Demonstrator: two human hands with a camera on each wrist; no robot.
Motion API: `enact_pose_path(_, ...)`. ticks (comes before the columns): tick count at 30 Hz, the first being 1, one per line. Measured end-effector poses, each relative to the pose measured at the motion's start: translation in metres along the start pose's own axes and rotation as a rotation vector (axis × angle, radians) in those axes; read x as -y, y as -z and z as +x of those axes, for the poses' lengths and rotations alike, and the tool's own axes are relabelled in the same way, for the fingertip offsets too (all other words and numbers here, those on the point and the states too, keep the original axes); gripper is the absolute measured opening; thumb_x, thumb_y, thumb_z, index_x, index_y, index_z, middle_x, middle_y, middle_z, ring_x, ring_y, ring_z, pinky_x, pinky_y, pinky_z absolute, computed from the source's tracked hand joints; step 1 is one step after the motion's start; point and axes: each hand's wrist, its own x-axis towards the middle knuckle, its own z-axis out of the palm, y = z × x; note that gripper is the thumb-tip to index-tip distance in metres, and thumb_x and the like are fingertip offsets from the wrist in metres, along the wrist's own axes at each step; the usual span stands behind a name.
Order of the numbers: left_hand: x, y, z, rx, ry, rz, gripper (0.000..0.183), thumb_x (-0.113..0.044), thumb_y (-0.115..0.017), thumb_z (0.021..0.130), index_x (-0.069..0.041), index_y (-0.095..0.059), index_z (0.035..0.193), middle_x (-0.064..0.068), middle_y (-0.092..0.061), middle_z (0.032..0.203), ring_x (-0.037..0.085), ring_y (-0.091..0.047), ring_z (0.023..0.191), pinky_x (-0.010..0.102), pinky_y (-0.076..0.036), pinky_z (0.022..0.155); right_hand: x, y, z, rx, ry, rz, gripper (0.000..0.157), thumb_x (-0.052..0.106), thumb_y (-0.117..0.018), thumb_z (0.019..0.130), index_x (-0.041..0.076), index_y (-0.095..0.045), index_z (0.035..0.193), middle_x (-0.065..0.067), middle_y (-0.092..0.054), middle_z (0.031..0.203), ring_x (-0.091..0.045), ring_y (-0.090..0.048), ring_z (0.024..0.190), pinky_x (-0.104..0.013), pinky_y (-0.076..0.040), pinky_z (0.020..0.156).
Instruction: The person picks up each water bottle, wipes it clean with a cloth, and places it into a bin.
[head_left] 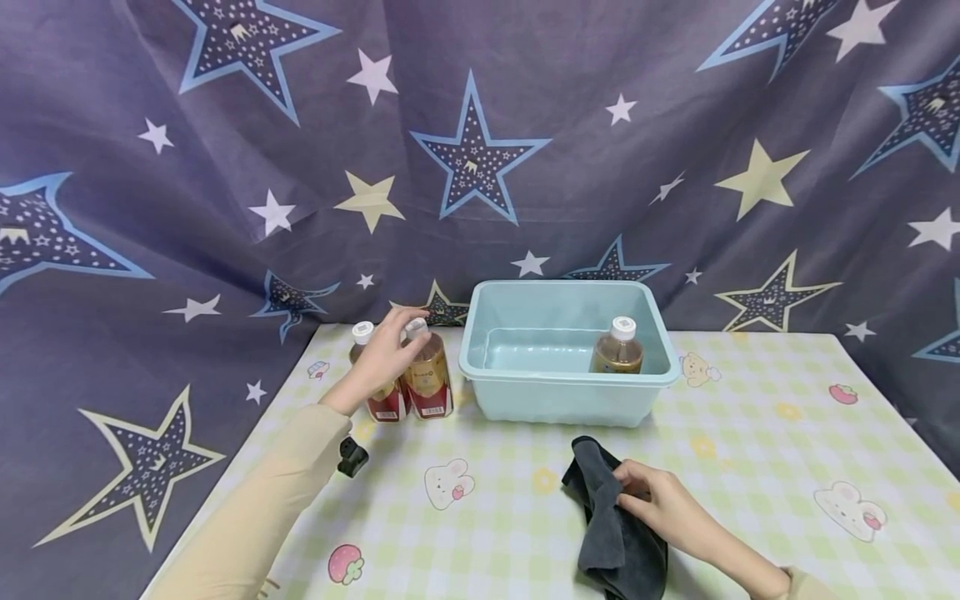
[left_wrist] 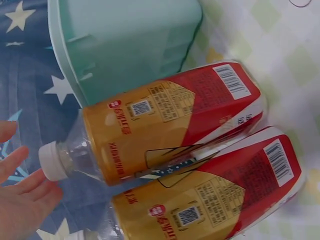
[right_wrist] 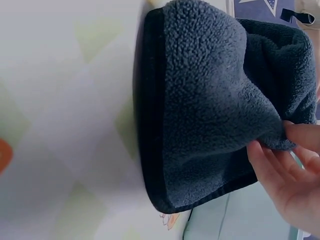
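Two plastic bottles with gold-and-red labels and white caps stand side by side at the back left: a right-hand bottle and a left-hand bottle. My left hand reaches over them, fingers spread at the right-hand bottle's cap. In the left wrist view its fingers are extended right by the white cap, not curled round it. My right hand pinches a dark grey fleecy cloth between thumb and fingers. The cloth hangs in folds at the front of the table; its dark edging shows in the right wrist view.
A light blue plastic basin stands at the back middle, right of the two bottles. Inside its right end is another white-capped bottle. A checked tablecloth covers the table, and a star-patterned curtain hangs behind.
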Motion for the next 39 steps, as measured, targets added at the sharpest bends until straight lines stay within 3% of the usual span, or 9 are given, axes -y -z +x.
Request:
enact_pose_path(9,0.008,-0.004,-0.001,0.016,0.061,-0.007,0.035,-0.016,-0.052,0.089,0.003,-0.05,0.118,0.021,-0.045,0.123,0.034,-0.041,0.115,0.048,-0.032,0.098,-0.001,0.0,-0.001,0.01,-0.01,0.011,0.01,0.003,-0.059,0.082,0.008,-0.055,0.09,-0.001,-0.06,0.088,-0.006,-0.058,0.076,-0.023,-0.051,0.063)
enact_pose_path(18,0.01,-0.007,-0.002,0.005,0.113,-0.025,0.032,-0.014,-0.052,0.089,0.002,-0.051,0.117,0.02,-0.048,0.119,0.034,-0.047,0.108,0.046,-0.041,0.091,-0.001,0.001,0.0,-0.003,0.026,0.012,0.008,0.004,-0.059,0.083,0.008,-0.056,0.089,-0.001,-0.059,0.088,-0.007,-0.059,0.076,-0.024,-0.051,0.063)
enact_pose_path(29,0.007,-0.011,-0.008,-0.094,0.057,-0.076,0.026,-0.005,-0.06,0.083,0.004,-0.057,0.108,0.018,-0.055,0.109,0.029,-0.053,0.099,0.04,-0.046,0.085,-0.001,0.003,-0.001,-0.008,0.027,0.005,0.008,0.005,-0.059,0.083,0.01,-0.056,0.089,0.001,-0.06,0.087,-0.006,-0.058,0.075,-0.024,-0.05,0.062)
enact_pose_path(39,-0.005,-0.005,-0.016,-0.177,-0.051,-0.085,0.024,-0.003,-0.064,0.079,0.004,-0.06,0.102,0.016,-0.058,0.1,0.026,-0.056,0.086,0.039,-0.05,0.072,0.0,0.006,-0.002,-0.04,0.037,0.001,0.009,0.004,-0.06,0.083,0.009,-0.057,0.089,-0.001,-0.061,0.087,-0.006,-0.058,0.074,-0.026,-0.051,0.064)
